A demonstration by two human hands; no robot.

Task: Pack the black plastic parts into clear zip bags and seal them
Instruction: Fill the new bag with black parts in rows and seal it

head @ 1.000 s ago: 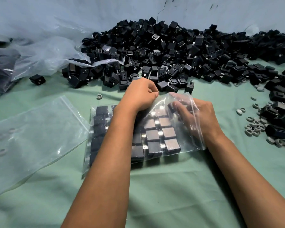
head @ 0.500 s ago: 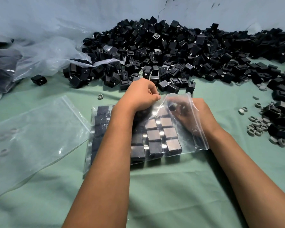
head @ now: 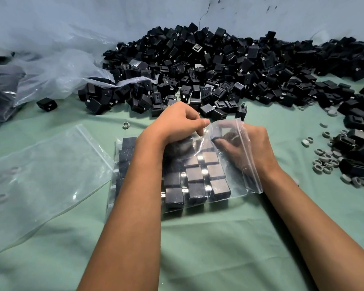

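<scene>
A clear zip bag lies on the green cloth, filled with rows of black plastic parts. My left hand pinches the bag's upper flap near its far edge and lifts it. My right hand reaches inside the bag's open right side, fingers around a black part at the far end of the rows. The zip strip runs across my right wrist. A large heap of loose black parts lies just beyond my hands.
An empty clear zip bag lies flat at the left. Crumpled clear plastic sheeting sits at the far left. Grey rings and more black parts are scattered at the right. One ring lies alone near the bags.
My left hand has raised the bag's flap a little higher. My right hand has pushed slightly deeper into the bag with the black part.
</scene>
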